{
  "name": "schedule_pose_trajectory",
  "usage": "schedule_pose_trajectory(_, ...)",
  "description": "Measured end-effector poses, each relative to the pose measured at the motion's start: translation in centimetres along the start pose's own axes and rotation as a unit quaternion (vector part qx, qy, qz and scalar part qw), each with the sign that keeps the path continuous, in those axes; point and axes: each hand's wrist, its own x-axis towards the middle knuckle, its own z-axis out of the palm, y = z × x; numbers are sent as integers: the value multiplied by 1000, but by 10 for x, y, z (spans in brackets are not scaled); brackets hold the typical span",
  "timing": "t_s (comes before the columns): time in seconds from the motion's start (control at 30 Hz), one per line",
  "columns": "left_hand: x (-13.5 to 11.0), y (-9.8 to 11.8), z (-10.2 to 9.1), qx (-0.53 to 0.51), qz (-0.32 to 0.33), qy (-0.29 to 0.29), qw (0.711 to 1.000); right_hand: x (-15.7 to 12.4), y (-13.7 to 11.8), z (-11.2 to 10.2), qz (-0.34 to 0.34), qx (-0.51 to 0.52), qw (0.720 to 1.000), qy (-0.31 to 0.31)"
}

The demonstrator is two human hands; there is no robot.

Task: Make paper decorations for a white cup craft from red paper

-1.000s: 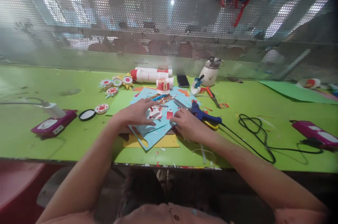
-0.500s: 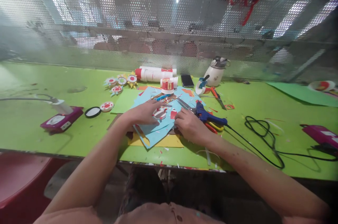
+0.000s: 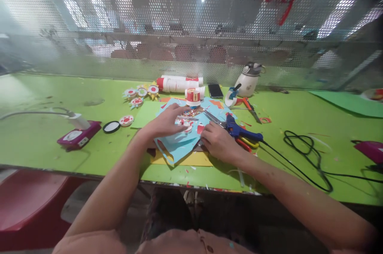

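My left hand [image 3: 164, 125] reaches over a pile of light blue paper sheets [image 3: 182, 142] on the green table [image 3: 48, 154]. Its fingers are curled around a small round red-and-white paper piece [image 3: 186, 124]. My right hand [image 3: 218, 142] rests on the right edge of the blue sheets with its fingers bent down onto the paper. Whether it holds anything is hidden. A yellow sheet [image 3: 194, 160] lies under the blue ones. Beside my right hand lies a blue glue gun [image 3: 239, 128].
A white-and-red roll [image 3: 178, 84], a phone [image 3: 216, 91], a white jar [image 3: 249, 79], a tape dispenser [image 3: 231, 97] and scissors [image 3: 250, 109] lie behind the paper. Paper flowers [image 3: 140, 93] and round lids [image 3: 118, 124] sit left. Pink devices [image 3: 78, 136] and a black cable [image 3: 308, 154] flank the pile.
My left hand has moved a little forward and up with the round red-and-white piece, lifting the blue sheet's edge. My head has shifted left. My right hand stays on the paper.
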Motion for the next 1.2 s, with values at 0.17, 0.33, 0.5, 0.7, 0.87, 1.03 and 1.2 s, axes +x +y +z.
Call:
schedule_pose_trajectory(0.17,2,11,5,-33,41,83,995,-2,1,4,9,1,1000,-3)
schedule_pose_trajectory(0.33,5,16,10,-74,62,110,989,-3,2,-1,11,32,999,-6)
schedule_pose_trajectory(0.5,7,1,8,-116,-36,181,976,-5,4,-8,15,39,999,-1)
schedule_pose_trajectory(0.7,9,-6,8,-113,-90,191,971,-7,3,-8,-7,21,1000,1)
schedule_pose_trajectory(0.87,8,-3,10,-99,-82,142,981,-7,2,-13,-18,63,998,13)
schedule_pose_trajectory(1.03,7,-3,10,-85,-52,63,993,-8,4,-16,-14,118,993,16)
schedule_pose_trajectory(1.2,5,-8,8,-36,-51,20,998,-9,11,-14,18,137,989,45)
